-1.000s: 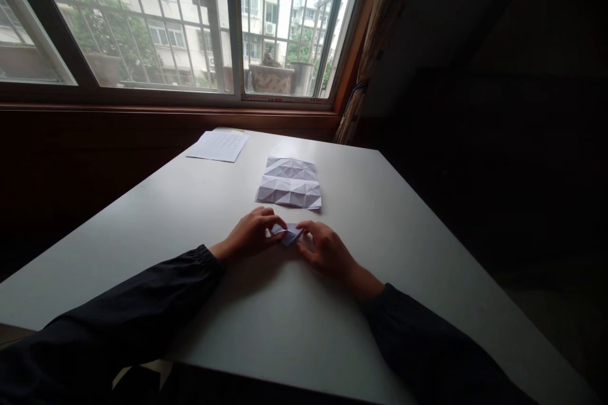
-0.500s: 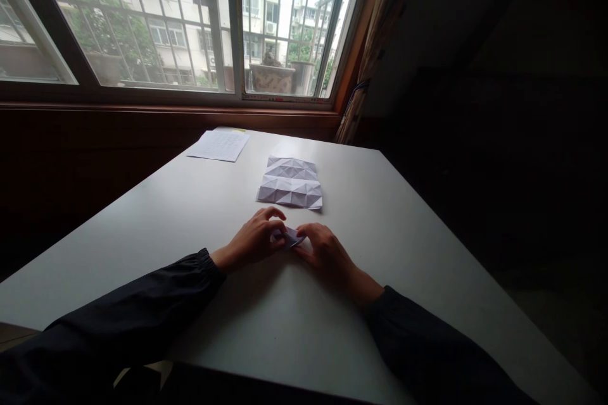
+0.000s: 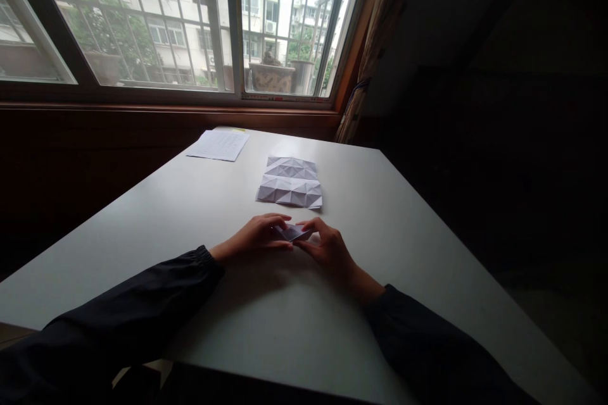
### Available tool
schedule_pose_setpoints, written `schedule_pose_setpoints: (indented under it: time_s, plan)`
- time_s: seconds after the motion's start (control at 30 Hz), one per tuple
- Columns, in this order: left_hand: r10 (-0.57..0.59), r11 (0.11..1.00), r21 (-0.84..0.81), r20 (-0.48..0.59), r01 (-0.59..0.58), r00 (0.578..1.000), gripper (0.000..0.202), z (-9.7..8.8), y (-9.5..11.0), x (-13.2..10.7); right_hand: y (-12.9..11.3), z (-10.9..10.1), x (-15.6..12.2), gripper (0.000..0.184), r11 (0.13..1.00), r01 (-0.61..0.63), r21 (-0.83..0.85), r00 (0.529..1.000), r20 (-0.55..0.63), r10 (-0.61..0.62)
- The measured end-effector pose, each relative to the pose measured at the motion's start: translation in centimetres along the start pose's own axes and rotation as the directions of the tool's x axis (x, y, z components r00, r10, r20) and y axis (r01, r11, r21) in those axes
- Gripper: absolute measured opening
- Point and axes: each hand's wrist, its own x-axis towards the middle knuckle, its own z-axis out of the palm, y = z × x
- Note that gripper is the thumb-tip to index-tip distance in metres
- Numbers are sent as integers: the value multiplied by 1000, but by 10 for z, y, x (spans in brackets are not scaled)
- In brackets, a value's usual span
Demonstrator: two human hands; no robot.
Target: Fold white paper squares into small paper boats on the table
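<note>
Between my hands is a small folded piece of white paper [image 3: 292, 233], its creased facets partly covered by fingers. My left hand [image 3: 259, 232] pinches its left side, thumb along the near edge and fingers curled over the top. On the other side my right hand [image 3: 329, 247] grips the right end between thumb and index finger. Just beyond the hands lies a creased paper sheet [image 3: 291, 183], flat on the table with a pattern of triangular folds.
The white table [image 3: 199, 215] narrows toward the window [image 3: 156, 19]. A stack of printed sheets [image 3: 219, 145] lies at its far left corner. A gathered curtain [image 3: 354, 111] hangs beyond the far edge, to the right of the window.
My left hand has lowered and its thumb now shows along the paper's near edge. The small folded paper is tipped so more of its inner facets show. The creased sheet stays put.
</note>
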Motion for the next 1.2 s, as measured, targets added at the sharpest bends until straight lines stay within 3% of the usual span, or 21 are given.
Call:
schedule_pose_setpoints:
  time_s: [0.17, 0.33, 0.5, 0.73, 0.93, 1.07, 1.2]
  plan:
    - [-108, 992, -69, -48, 105, 993, 45, 1, -4, 1, -4, 2, -1, 34, 966, -121, 228, 990, -38, 133]
    - [-87, 985, -158, -82, 74, 993, 51, 5, 0, 0, -4, 8, -1, 43, 882, -166, 440, 976, -53, 210]
    - [-57, 987, -158, -134, 36, 989, 37, 10, 8, -2, -6, 10, 0, 43, 857, -175, 485, 964, -94, 250]
    - [-53, 979, -202, -137, 25, 989, 47, 8, 4, -1, -4, 5, 2, 32, 930, -142, 339, 973, -125, 194]
    - [-20, 989, -149, -198, -10, 980, 30, 0, -11, 2, 2, 1, -1, 28, 997, -63, 47, 994, -82, 67]
    - [1, 988, -156, -138, -23, 990, 26, -3, -19, 2, 11, -5, -2, 26, 979, 65, -191, 998, 28, -61]
    - [-80, 984, -167, -136, 57, 987, 38, -6, -21, 2, 16, -16, 2, 17, 936, 174, -306, 985, 72, -160]
